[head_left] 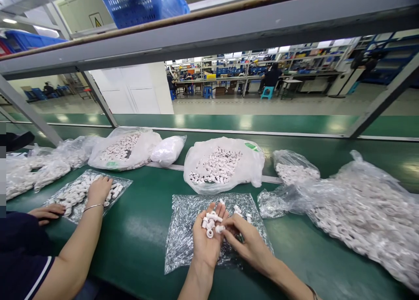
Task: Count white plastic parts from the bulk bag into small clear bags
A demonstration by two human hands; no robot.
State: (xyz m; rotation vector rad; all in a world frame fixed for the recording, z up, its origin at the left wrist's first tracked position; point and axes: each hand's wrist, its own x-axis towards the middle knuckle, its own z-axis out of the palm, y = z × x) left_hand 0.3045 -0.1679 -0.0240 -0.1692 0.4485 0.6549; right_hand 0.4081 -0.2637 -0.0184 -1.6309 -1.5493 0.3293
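Note:
My left hand [207,245] is palm up with its fingers slightly curled, cupping several small white plastic fittings [211,219]. Between thumb and fingertips, my right hand [248,241] pinches one white fitting [220,229] at the edge of that palm. Both hands are above a flat clear plastic bag [181,234] that looks filled with small shiny metal pins. A few more white fittings [238,210] lie on this bag, just beyond my right hand.
On the green table [140,230], an open bag of white parts [222,165] stands ahead. A large bag of white parts [363,217] lies right. At left, a co-worker's hand [100,191] is over white parts on another clear bag. A shelf beam [209,34] crosses above.

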